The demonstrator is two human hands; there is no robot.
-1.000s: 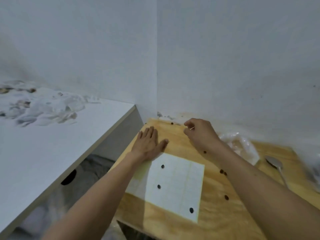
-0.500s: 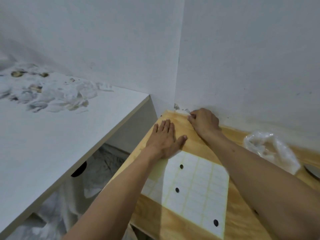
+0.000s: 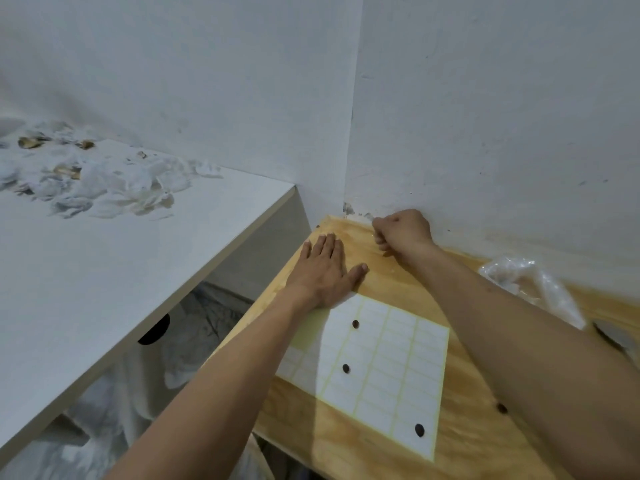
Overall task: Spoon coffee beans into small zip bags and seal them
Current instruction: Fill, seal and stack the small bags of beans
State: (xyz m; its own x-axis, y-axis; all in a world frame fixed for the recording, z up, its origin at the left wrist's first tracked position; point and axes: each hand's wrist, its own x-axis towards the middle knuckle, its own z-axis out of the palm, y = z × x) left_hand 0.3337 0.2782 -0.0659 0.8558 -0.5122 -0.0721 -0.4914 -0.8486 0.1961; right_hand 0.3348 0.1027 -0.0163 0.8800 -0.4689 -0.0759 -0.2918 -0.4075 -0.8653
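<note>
My left hand (image 3: 325, 271) lies flat, fingers together, on the wooden table (image 3: 346, 441), its heel on the far corner of a white label sheet (image 3: 391, 372). My right hand (image 3: 403, 233) is curled into a fist at the table's far corner, against the wall. A pale sliver shows at its fingertips, and what is in the fist is hidden. Loose coffee beans lie on the sheet: one (image 3: 355, 323) near my left wrist, another (image 3: 345, 368), a third (image 3: 419, 430). Another bean (image 3: 501, 407) lies on the wood under my right forearm. A crumpled clear plastic bag (image 3: 530, 282) sits right of my right arm.
A grey spoon bowl (image 3: 614, 337) shows partly at the right edge. A white desk (image 3: 138, 271) stands higher on the left, with a heap of crumpled white scraps (image 3: 86, 181) on it. Walls close the corner behind the table. A gap separates desk and table.
My right hand went from above the table to its far corner by the wall and closed into a fist. My left hand stayed flat. The view swung left, pushing the spoon to the edge.
</note>
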